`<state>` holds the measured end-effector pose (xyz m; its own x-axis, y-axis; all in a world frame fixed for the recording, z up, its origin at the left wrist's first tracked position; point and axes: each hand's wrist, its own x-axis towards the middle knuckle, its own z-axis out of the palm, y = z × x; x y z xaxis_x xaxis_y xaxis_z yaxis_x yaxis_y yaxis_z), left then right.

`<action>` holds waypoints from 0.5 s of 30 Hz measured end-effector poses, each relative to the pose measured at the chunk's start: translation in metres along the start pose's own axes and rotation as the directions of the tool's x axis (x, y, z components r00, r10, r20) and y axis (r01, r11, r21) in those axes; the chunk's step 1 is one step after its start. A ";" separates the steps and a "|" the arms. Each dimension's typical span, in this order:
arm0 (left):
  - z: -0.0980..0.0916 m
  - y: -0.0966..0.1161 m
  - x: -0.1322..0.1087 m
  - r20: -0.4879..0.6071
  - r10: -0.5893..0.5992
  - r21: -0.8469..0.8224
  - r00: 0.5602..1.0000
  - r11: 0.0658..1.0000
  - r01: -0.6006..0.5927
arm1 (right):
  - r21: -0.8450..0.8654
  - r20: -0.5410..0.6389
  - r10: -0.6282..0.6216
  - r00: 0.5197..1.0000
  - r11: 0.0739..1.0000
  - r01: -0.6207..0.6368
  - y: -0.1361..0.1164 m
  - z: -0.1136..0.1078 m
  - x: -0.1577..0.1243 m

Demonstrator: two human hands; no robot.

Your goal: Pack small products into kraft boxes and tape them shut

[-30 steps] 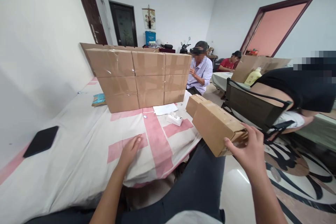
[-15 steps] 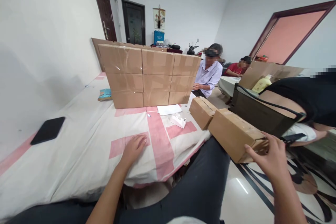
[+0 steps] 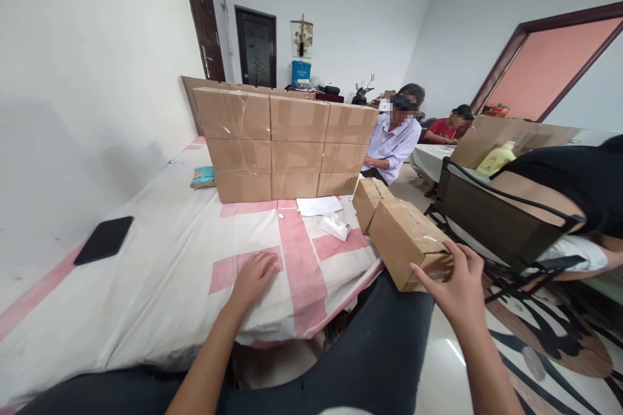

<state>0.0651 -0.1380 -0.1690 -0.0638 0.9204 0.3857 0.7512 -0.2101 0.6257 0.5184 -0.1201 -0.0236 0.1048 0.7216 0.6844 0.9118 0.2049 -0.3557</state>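
Note:
My right hand (image 3: 455, 279) grips the near end of a brown cardboard box (image 3: 396, 240), thumb on one side and fingers over the taped top edge. The box lies at the table's right edge, above my leg, its far end close against a smaller-looking cardboard box (image 3: 364, 205). On the cloth-covered table (image 3: 170, 292) my left hand (image 3: 256, 279) rests palm down, holding nothing, fingers loosely out. Beyond it are a white plastic item (image 3: 335, 228), possibly a tape dispenser, and a white paper sheet (image 3: 318, 206).
A wall of stacked cardboard boxes (image 3: 296, 159) stands across the table's far side. A black phone or tablet (image 3: 104, 240) and a blue packet (image 3: 203, 175) lie left. A person in a pale shirt (image 3: 396, 142) sits beyond; a dark chair (image 3: 487, 214) stands right.
My right hand has shifted the gripped box leftward, nearer the table's edge and my leg. My left hand stays on the cloth. The view has turned slightly.

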 end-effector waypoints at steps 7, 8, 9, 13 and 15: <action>-0.001 0.003 0.000 0.028 0.005 0.037 1.000 0.999 -0.006 | 0.105 -0.036 0.116 0.993 0.988 -0.111 -0.037 0.027 -0.011; -0.001 0.004 0.000 0.032 0.005 0.042 0.999 0.999 -0.007 | 0.116 -0.046 0.128 0.991 0.986 -0.122 -0.040 0.032 -0.011; -0.001 0.004 0.000 0.036 0.006 0.047 0.999 0.999 -0.008 | 0.120 -0.049 0.139 0.989 0.984 -0.132 -0.043 0.038 -0.011; -0.002 0.007 -0.001 0.045 0.007 0.070 0.999 0.997 -0.011 | 0.080 -0.022 0.208 0.978 0.975 -0.206 -0.050 0.060 -0.008; -0.003 0.009 -0.001 0.047 0.005 0.082 0.999 0.997 -0.009 | 0.075 -0.016 0.241 0.970 0.968 -0.239 -0.052 0.070 -0.005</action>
<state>0.0703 -0.1421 -0.1617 -0.0289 0.9339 0.3563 0.8030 -0.1906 0.5647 0.4427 -0.0878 -0.0531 0.3274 0.7390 0.5887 0.8282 0.0755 -0.5554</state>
